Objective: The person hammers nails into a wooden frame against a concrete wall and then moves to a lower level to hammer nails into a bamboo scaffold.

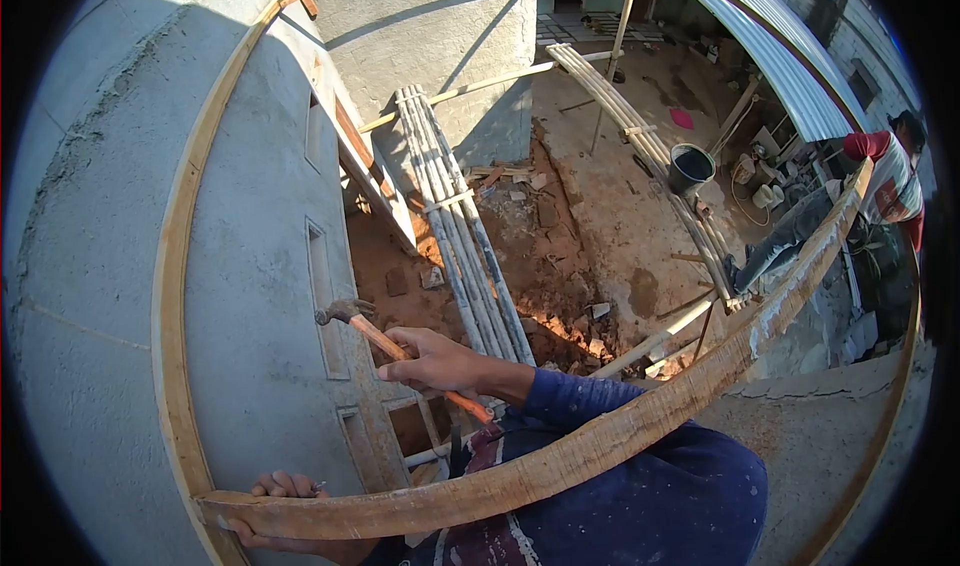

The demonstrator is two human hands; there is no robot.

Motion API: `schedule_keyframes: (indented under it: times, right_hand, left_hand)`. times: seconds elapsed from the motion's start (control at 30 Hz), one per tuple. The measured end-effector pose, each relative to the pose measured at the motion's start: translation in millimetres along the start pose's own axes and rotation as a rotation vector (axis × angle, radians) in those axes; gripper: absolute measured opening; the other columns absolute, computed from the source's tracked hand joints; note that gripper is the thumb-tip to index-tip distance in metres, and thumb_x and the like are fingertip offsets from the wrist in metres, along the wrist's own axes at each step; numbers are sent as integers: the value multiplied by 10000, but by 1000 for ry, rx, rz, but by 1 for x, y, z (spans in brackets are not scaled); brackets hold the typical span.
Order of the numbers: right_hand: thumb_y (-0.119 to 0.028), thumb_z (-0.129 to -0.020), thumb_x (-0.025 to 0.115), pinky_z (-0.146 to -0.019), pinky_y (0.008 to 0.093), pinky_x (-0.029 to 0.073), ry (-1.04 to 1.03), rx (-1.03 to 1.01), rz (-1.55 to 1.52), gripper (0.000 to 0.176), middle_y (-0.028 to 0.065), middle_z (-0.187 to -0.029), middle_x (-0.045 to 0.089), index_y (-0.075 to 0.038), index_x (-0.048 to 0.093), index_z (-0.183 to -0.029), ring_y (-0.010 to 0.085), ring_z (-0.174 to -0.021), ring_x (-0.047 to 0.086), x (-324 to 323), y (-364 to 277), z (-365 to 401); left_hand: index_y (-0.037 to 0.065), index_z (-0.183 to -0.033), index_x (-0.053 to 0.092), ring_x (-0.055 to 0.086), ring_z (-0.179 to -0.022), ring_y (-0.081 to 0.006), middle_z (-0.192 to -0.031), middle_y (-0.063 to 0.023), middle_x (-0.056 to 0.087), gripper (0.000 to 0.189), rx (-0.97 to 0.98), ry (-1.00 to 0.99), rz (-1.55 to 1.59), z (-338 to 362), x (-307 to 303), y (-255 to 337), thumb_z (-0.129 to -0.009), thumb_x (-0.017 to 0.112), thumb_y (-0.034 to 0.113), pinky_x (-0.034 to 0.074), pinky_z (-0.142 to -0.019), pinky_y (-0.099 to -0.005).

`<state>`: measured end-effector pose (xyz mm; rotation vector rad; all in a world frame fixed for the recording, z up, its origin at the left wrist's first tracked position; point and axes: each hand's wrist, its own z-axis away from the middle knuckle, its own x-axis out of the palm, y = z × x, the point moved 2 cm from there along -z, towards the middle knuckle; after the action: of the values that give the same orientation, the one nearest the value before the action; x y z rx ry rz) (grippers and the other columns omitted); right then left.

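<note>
My right hand [432,362] is closed round the orange-brown wooden handle of a claw hammer [375,336]. Its metal head points left, close to the grey wall. At the lower left, my left hand [285,486] wraps round the end of a long wooden beam [520,478], fingers above and palm partly hidden below. A tiny shiny thing shows by its fingertips, too small to name. That beam end meets a long wooden strip [177,296] running along the wall top. From there the beam crosses in front of my body toward the upper right.
Bamboo poles lashed together [450,216] form a walkway below. Another bamboo platform [640,131] bears a black bucket [691,168]. A co-worker [885,181] sits at the beam's far end. Rubble lies on the ground far beneath; corrugated roofing [770,56] stands upper right.
</note>
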<state>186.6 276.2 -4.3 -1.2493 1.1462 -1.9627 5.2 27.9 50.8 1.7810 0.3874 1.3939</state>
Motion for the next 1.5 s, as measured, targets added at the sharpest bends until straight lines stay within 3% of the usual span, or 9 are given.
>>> schedule_keyframes:
  times: [0.13, 0.2, 0.37, 1.03, 1.23, 1.3, 1.33, 1.4, 1.5]
  right_hand:
    - [-217, -971, 660, -453, 233, 308, 12, -15, 37, 273, -42, -716, 436, -74, 487, -1127, 41, -545, 384, 1, 3, -2]
    - [-188, -960, 665, -496, 233, 338, 28, 7, 27, 302, -37, -732, 447, -39, 490, -1156, 47, -583, 410, 2, 0, 1]
    - [-110, -954, 631, -423, 203, 274, 41, 10, -97, 430, -72, -691, 432, -28, 462, -1341, 15, -506, 376, 13, -7, -6]
    - [-90, -988, 573, -399, 182, 260, -179, -123, 115, 523, -52, -680, 435, -4, 373, -1463, 9, -443, 340, 83, -28, -27]
    - [-226, -1008, 613, -479, 214, 366, -235, -549, 483, 551, -6, -737, 560, -46, 411, -1488, 48, -530, 474, 130, -58, -56]
    - [-181, -973, 655, -547, 266, 429, -333, -1156, 868, 521, 35, -781, 611, -73, 485, -1453, 105, -579, 533, 147, -70, -75]
    - [-181, -973, 655, -547, 266, 429, -339, -1157, 864, 521, 35, -781, 611, -73, 485, -1453, 105, -579, 533, 156, -78, -70]
    - [-97, -925, 685, -591, 303, 462, -276, -735, 1008, 479, 76, -822, 652, -84, 571, -1390, 142, -592, 544, 181, -95, -57]
    - [-39, -894, 694, -581, 291, 453, -297, -808, 818, 455, 98, -816, 662, -93, 623, -1340, 140, -584, 536, 206, -92, -56]
  left_hand:
    - [46, -887, 598, 410, -452, -144, -683, -65, 537, 682, 19, 44, -5, 1, 4, -1, -908, 454, 712, 358, -324, -301]
    - [42, -984, 633, 457, -490, -175, -764, -101, 603, 693, -52, -179, 31, 4, 3, -1, -907, 456, 708, 353, -361, -318]
    - [64, -843, 635, 511, -536, -173, -703, -57, 573, 629, -2, 270, 247, 16, 44, -5, -866, 526, 683, 380, -441, -297]
    - [83, -824, 625, 555, -623, -181, -690, -48, 541, 578, -33, 262, 219, 17, 32, -11, -893, 522, 648, 458, -517, -332]
    - [93, -841, 602, 595, -656, -185, -703, -50, 555, 564, -17, 239, 180, 18, 48, 1, -898, 515, 647, 515, -565, -338]
    - [94, -860, 598, 613, -675, -187, -707, -49, 559, 562, -8, 222, 171, 18, 54, 6, -895, 516, 649, 531, -580, -341]
    - [93, -896, 592, 625, -695, -183, -736, -51, 571, 556, -9, 167, 193, 19, 57, 8, -897, 519, 645, 541, -592, -343]
    - [93, -932, 586, 637, -715, -179, -764, -53, 582, 553, -2, 122, 217, 20, 58, 9, -898, 521, 641, 551, -603, -346]
    - [92, -988, 568, 640, -739, -174, -827, -59, 598, 552, -4, 196, 164, 21, 56, 10, -895, 538, 636, 552, -614, -343]
